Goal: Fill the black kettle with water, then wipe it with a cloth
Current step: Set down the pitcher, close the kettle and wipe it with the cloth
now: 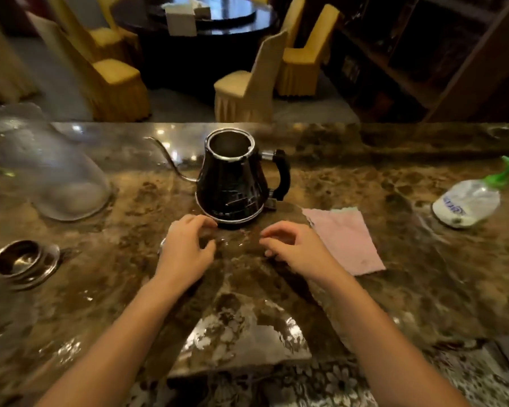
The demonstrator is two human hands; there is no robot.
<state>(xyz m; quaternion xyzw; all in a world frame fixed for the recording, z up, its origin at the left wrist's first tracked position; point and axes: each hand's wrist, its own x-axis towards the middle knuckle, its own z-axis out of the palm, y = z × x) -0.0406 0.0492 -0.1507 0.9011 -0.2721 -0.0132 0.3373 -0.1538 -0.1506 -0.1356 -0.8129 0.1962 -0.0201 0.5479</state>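
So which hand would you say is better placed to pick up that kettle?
Probably the right hand. The kettle stands with its handle turned to that side, while its thin spout points toward the side of the left hand. Both hands are empty, just in front of it.

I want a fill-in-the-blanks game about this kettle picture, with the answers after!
The glossy black kettle on the brown marble counter points its thin spout to the person's ____.
Its curved black handle sits on the person's ____.
The flat square cloth right of the kettle is coloured ____.
The clear plastic bottle lying on its side has a ____ spray top.
Missing words: left, right, pink, green.
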